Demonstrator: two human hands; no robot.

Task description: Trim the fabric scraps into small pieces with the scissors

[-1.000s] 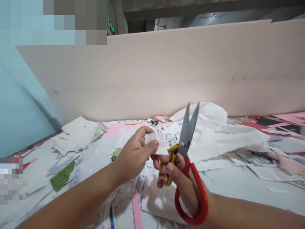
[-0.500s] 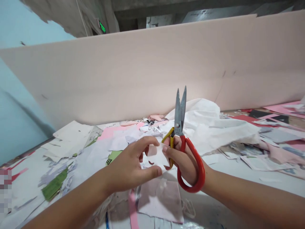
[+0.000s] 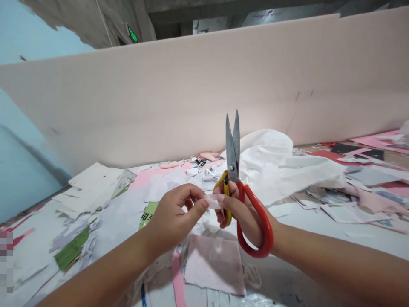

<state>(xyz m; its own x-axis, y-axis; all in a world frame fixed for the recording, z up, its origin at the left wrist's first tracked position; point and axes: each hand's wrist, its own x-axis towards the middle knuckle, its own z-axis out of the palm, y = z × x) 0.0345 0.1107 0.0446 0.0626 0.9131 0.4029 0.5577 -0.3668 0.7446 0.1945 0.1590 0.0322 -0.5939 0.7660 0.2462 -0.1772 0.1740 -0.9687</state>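
My left hand (image 3: 172, 219) pinches one end of a small whitish piece of paper (image 3: 213, 201) between thumb and fingers. The other end is under the thumb of my right hand (image 3: 247, 217). That same right hand also carries a pair of scissors (image 3: 232, 169), whose blades point up and stand slightly apart. One handle is bare red, the other wrapped in yellow. A pale pink square sheet (image 3: 214, 270) lies on the table just below my hands. My right fingertips are partly hidden behind the paper and the yellow handle.
Paper scraps litter the white table (image 3: 297, 256). A crumpled white sheet (image 3: 275, 166) lies behind my right hand. Green scraps (image 3: 73, 249) and white sheets (image 3: 94, 179) lie to the left, a pink strip (image 3: 177, 277) in front. A pale partition (image 3: 191, 102) rises along the back.
My left thumb and fingers have closed on the paper, which now appears as a narrow band instead of a broader piece. The scissors have shifted slightly left in view.
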